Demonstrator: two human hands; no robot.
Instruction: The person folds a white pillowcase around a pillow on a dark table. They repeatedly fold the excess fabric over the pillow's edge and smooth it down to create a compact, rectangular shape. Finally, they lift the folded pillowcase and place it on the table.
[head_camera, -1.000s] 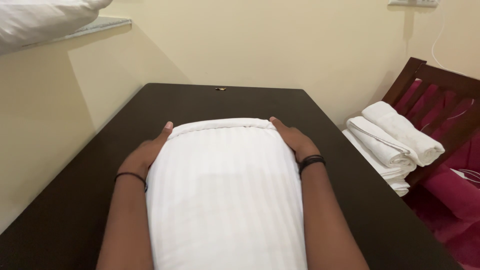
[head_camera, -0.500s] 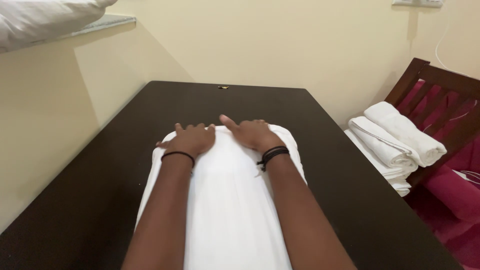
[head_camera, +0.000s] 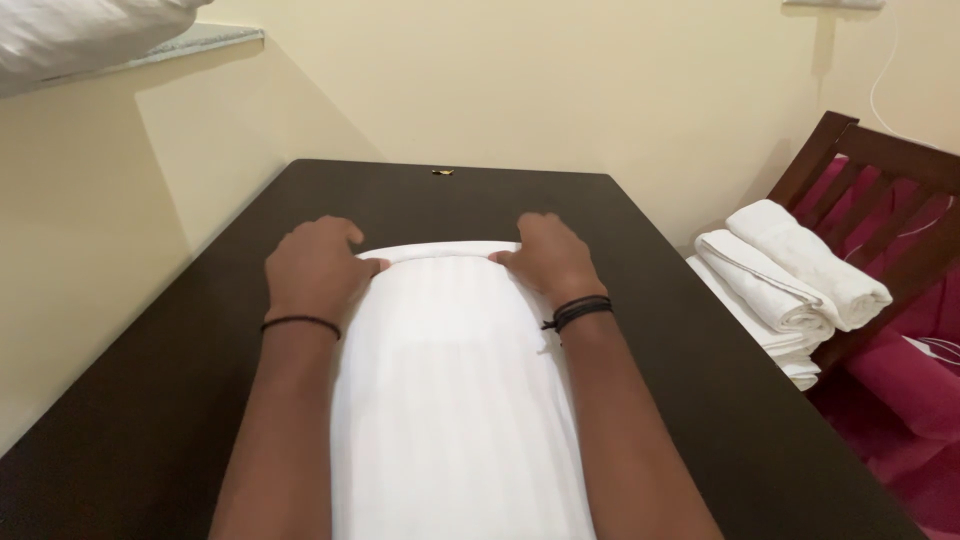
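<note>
Head view: our left hand (head_camera: 312, 268) and right hand (head_camera: 548, 260) lie flat, released, pressing the far corners of the white striped pillowcase (head_camera: 450, 400). It runs lengthwise down the dark desk (head_camera: 690, 400), far edge to near; both hands equally near.

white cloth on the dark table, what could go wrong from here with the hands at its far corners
1. The left hand and right hand press only the far end of the white cloth; uneven pressure could skew or wrinkle that rolled edge.
2. The cloth runs toward the near edge of the dark table, so it might slide off toward the person.
3. A small object lies ahead near the wall; pushing the cloth forward could knock it.
</note>
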